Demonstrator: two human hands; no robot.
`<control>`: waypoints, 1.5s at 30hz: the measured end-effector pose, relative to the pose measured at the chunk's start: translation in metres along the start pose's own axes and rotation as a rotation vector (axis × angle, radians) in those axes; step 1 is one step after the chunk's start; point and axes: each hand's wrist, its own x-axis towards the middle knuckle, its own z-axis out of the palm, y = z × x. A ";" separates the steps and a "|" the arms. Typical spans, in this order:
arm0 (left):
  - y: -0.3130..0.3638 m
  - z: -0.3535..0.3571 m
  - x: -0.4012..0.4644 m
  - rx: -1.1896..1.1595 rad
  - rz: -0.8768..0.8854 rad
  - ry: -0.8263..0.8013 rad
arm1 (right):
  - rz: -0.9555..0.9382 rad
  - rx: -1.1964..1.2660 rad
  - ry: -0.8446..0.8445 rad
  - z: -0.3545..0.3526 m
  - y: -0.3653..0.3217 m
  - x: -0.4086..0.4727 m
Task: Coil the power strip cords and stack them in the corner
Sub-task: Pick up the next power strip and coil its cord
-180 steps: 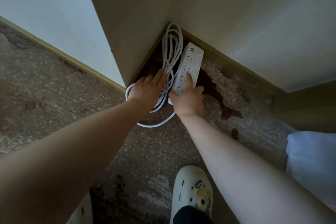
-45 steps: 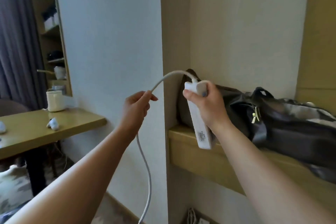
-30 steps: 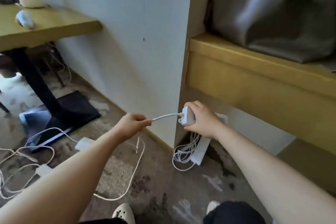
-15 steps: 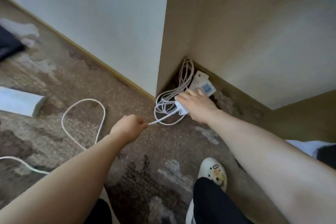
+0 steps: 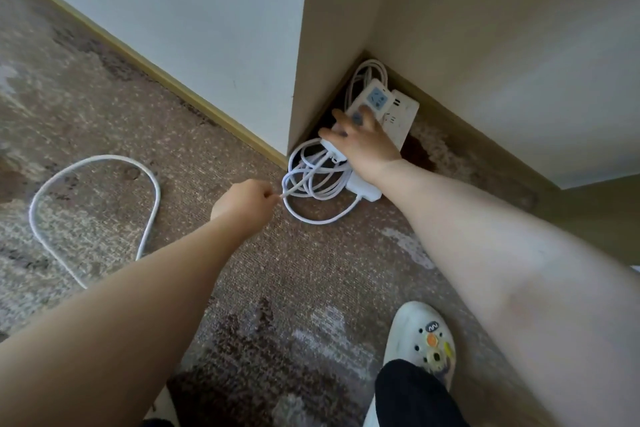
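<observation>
If we tug the cord (image 5: 97, 163) now, we could drag the top strip (image 5: 372, 102) off the lower strip (image 5: 403, 118) or snag the coil (image 5: 313, 184) already lying there; its long loop lies uncoiled on the carpet (image 5: 104, 97) to the left. Our left hand (image 5: 247, 206) is curled, pinching the cord beside the coil. Our right hand (image 5: 363, 140) reaches into the corner, fingers spread and laid on the top strip, pressing it down. Both strips lie tight against the walls.
</observation>
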 end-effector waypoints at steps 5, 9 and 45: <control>0.003 0.005 0.000 0.013 -0.037 0.028 | 0.094 0.454 0.016 0.017 0.008 -0.012; 0.003 0.007 -0.001 -0.017 -0.003 0.006 | 0.272 0.678 0.047 0.027 -0.002 -0.012; -0.056 -0.067 -0.058 -0.347 0.023 -0.003 | 0.205 0.676 0.059 -0.027 -0.080 -0.034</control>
